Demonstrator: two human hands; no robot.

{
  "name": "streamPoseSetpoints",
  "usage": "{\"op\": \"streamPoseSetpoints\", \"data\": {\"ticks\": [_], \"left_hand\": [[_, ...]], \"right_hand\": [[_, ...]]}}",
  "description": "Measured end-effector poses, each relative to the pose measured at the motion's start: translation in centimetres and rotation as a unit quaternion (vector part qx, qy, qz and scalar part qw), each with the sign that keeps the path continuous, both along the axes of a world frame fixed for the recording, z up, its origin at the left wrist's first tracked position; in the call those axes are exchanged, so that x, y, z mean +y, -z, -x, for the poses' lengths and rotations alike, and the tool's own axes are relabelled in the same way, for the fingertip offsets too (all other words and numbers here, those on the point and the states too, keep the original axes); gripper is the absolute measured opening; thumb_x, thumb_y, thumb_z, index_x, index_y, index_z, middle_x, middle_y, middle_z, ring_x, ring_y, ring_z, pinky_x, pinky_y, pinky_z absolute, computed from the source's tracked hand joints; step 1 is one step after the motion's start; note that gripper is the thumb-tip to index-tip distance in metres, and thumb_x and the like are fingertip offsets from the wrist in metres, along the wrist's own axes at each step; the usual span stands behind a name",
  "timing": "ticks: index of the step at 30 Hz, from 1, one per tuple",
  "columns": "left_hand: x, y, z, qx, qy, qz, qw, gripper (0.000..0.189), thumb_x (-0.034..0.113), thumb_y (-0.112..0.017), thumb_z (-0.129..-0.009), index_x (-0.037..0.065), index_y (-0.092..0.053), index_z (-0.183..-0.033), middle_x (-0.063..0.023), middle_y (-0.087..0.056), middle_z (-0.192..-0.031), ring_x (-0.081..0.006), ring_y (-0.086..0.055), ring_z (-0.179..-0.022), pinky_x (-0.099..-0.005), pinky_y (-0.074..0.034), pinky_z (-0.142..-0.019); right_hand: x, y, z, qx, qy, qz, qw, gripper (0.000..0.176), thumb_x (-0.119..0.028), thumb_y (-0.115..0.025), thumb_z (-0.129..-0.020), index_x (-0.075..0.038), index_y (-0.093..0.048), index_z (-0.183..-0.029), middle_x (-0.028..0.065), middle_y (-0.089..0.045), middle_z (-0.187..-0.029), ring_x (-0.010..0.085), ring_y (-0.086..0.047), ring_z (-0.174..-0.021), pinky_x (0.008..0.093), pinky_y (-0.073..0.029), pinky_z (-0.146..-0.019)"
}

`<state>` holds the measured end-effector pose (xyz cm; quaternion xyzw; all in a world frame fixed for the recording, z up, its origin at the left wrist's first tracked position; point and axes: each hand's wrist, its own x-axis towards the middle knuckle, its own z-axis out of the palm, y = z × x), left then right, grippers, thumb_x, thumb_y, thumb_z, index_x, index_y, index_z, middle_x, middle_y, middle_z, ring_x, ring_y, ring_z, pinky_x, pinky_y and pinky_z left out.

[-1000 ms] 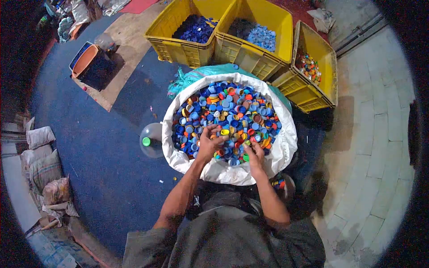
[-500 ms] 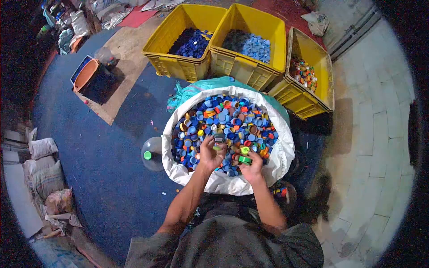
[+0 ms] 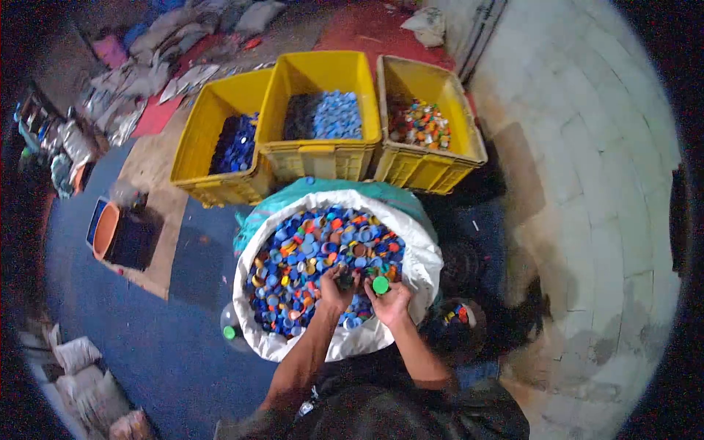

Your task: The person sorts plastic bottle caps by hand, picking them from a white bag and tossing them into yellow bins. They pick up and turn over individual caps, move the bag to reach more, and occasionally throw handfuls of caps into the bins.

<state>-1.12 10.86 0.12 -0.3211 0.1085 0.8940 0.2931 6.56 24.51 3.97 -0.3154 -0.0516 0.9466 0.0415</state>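
A white sack (image 3: 244,293) with a rolled rim stands in front of me, filled with bottle caps (image 3: 293,257) of mixed colours, mostly blue. Above the caps at the near side, my left hand (image 3: 337,288) is closed around a dark cap (image 3: 345,280). Just right of it, my right hand (image 3: 390,302) pinches a green cap (image 3: 380,285) at its fingertips. The two hands are close together, with a small gap between them.
Behind the sack stand three yellow crates: dark blue caps in the left one (image 3: 198,139), light blue in the middle (image 3: 317,73), orange and white in the right (image 3: 418,77). An orange basin (image 3: 106,229) lies left. A clear bottle with a green cap (image 3: 229,332) touches the sack's left side.
The view has turned right and up, so the sack and crates appear shifted left and lower. The yellow-green cap near my right hand no longer shows; the green cap now faces the camera.
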Motion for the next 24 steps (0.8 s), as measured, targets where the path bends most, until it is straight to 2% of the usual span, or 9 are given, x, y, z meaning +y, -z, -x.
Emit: {"op": "streamPoseSetpoints", "data": {"ticks": [2, 5, 8, 10, 13, 16, 18, 21, 24], "left_hand": [[3.4, 0.8, 2.7, -0.023, 0.044, 0.048, 0.998, 0.022, 0.025, -0.043, -0.087, 0.005, -0.054, -0.087, -0.0101, -0.056, -0.084, -0.0258, -0.052, -0.077, -0.0400, -0.050, -0.075], [9.9, -9.4, 9.5, 0.114, 0.033, 0.006, 0.993, 0.028, 0.032, -0.049, -0.084, 0.008, -0.053, -0.098, -0.0101, -0.056, -0.096, -0.0268, -0.053, -0.087, -0.0417, -0.045, -0.084], [14.1, -22.1, 15.8, 0.232, 0.020, -0.024, 0.972, 0.052, 0.047, -0.051, -0.084, 0.005, -0.052, -0.116, -0.0135, -0.055, -0.118, -0.0320, -0.051, -0.106, -0.0421, -0.040, -0.095], [14.3, -24.6, 19.5, 0.294, 0.062, -0.111, 0.947, 0.062, 0.052, -0.053, -0.082, 0.004, -0.049, -0.120, -0.0165, -0.051, -0.122, -0.0314, -0.048, -0.110, -0.0496, -0.035, -0.097], [10.9, -29.4, 17.3, 0.343, 0.047, 0.026, 0.938, 0.064, 0.054, -0.054, -0.081, 0.004, -0.048, -0.120, -0.0165, -0.047, -0.128, -0.0300, -0.044, -0.116, -0.0487, -0.031, -0.099], [5.1, -25.2, 16.5, 0.304, 0.021, 0.141, 0.942, 0.064, 0.052, -0.052, -0.083, 0.003, -0.046, -0.123, -0.0147, -0.044, -0.132, -0.0292, -0.040, -0.119, -0.0434, -0.027, -0.102], [-0.3, -15.0, 18.0, 0.316, 0.005, 0.171, 0.933, 0.070, 0.049, -0.057, -0.083, 0.004, -0.039, -0.135, -0.0112, -0.043, -0.131, -0.0253, -0.039, -0.120, -0.0395, -0.026, -0.102], [-8.8, -8.3, 12.3, 0.224, -0.103, 0.410, 0.878, 0.033, 0.023, -0.060, -0.084, 0.007, -0.056, -0.112, -0.0037, -0.060, -0.103, -0.0162, -0.054, -0.093, -0.0331, -0.042, -0.081], [-16.6, -3.3, 5.1, 0.155, -0.154, 0.584, 0.782, 0.038, 0.024, -0.062, -0.085, -0.001, -0.054, -0.112, -0.0095, -0.058, -0.103, -0.0153, -0.054, -0.089, -0.0286, -0.044, -0.080]], "right_hand": [[2.2, -0.1, 1.6, 0.001, 0.009, -0.039, 0.999, 0.031, -0.015, -0.048, -0.078, -0.002, -0.053, -0.106, 0.0134, -0.058, -0.104, 0.0272, -0.055, -0.099, 0.0415, -0.046, -0.092], [7.0, -4.3, 7.7, 0.004, 0.055, -0.116, 0.992, 0.028, -0.022, -0.046, -0.084, -0.006, -0.058, -0.104, 0.0084, -0.062, -0.097, 0.0210, -0.058, -0.092, 0.0336, -0.048, -0.084], [13.2, -12.9, 15.8, 0.306, 0.069, -0.115, 0.942, 0.028, -0.025, -0.046, -0.084, -0.001, -0.058, -0.092, 0.0114, -0.063, -0.095, 0.0278, -0.059, -0.088, 0.0397, -0.048, -0.082], [14.8, -17.7, 18.5, 0.192, 0.077, -0.278, 0.938, 0.021, -0.021, -0.048, -0.080, -0.001, -0.054, -0.075, 0.0161, -0.059, -0.090, 0.0329, -0.057, -0.090, 0.0450, -0.046, -0.086], [14.8, -19.2, 18.0, 0.125, 0.111, -0.288, 0.943, 0.034, -0.015, -0.051, -0.081, 0.006, -0.047, -0.107, 0.0226, -0.044, -0.123, 0.0361, -0.042, -0.119, 0.0463, -0.033, -0.105], [13.0, -14.8, 15.1, 0.087, 0.080, -0.424, 0.898, 0.050, -0.017, -0.054, -0.083, 0.003, -0.040, -0.126, 0.0193, -0.038, -0.132, 0.0331, -0.035, -0.127, 0.0449, -0.030, -0.106], [11.4, -10.3, 12.2, 0.009, 0.049, -0.507, 0.860, 0.053, -0.014, -0.056, -0.084, -0.001, -0.038, -0.133, 0.0158, -0.037, -0.136, 0.0298, -0.035, -0.128, 0.0401, -0.030, -0.105], [11.1, -1.3, 6.2, -0.109, 0.000, -0.845, 0.523, 0.053, -0.001, -0.057, -0.075, 0.004, -0.044, -0.126, 0.0185, -0.049, -0.127, 0.0288, -0.046, -0.120, 0.0358, -0.034, -0.102], [10.3, 0.2, 1.4, -0.220, -0.074, -0.850, 0.473, 0.055, -0.005, -0.064, -0.072, 0.004, -0.045, -0.123, 0.0220, -0.051, -0.123, 0.0341, -0.048, -0.117, 0.0374, -0.036, -0.100]]}}
